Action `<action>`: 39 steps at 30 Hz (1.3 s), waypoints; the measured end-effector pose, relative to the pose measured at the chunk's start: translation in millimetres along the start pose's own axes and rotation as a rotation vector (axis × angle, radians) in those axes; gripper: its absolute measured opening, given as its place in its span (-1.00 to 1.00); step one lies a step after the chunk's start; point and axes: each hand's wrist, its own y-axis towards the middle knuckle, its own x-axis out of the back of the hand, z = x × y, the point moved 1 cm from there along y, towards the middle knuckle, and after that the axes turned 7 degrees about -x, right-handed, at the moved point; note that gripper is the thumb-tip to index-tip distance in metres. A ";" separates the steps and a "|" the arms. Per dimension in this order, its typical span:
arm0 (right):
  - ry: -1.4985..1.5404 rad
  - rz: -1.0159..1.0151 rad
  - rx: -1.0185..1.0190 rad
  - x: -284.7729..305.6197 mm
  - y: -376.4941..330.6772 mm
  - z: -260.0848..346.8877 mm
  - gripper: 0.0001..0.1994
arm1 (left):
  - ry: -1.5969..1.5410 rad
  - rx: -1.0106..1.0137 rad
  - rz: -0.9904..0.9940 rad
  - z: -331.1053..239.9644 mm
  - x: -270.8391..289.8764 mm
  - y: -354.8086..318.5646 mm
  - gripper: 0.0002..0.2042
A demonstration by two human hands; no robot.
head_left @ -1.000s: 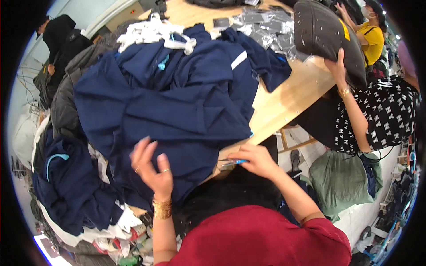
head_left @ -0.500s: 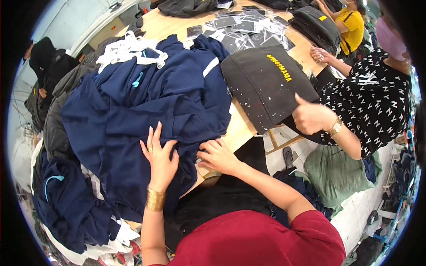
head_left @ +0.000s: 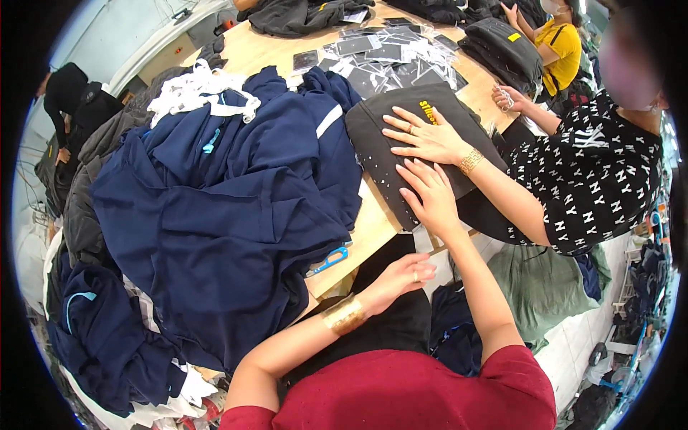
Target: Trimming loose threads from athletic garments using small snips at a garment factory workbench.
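My right hand [head_left: 431, 196] lies open, palm down, on a folded black garment [head_left: 380, 136] with yellow lettering and white specks. Just beyond it, a co-worker's hand [head_left: 430, 140] with a gold bracelet rests flat on the same garment and hides part of the lettering. My left hand [head_left: 401, 279], wearing a wide gold cuff, is in the air past the table's front edge. It holds nothing that I can see, its fingers loosely stretched to the right. A heap of navy blue garments [head_left: 215, 208] covers the table's left. Beside it lies a scissors-like tool [head_left: 335, 258] with a blue loop handle.
White cords [head_left: 193, 93] lie on top of the navy heap. Many dark cards in clear sleeves [head_left: 387, 54] are spread across the wooden table [head_left: 269, 54]. Green cloth [head_left: 534, 287] sits low on the right. Co-workers stand at the right and far left.
My right hand has gone from the navy heap to the black garment, uncovering the blue-handled tool. My left hand has left the navy cloth. The co-worker's raised hand has come down onto the black garment.
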 end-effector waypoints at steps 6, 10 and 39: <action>0.511 -0.324 -0.381 24.1 -26.2 -12.6 -0.91 | -0.444 -0.143 -0.168 5.9 0.6 74.1 -0.68; 1.052 -0.515 -1.096 -5.3 -57.6 -42.2 -0.53 | -0.494 -0.141 -0.271 16.1 -13.2 91.3 -0.67; 0.660 0.192 -0.202 33.0 74.3 5.1 -0.69 | -0.025 -0.334 -0.459 -65.5 80.0 -15.2 -0.46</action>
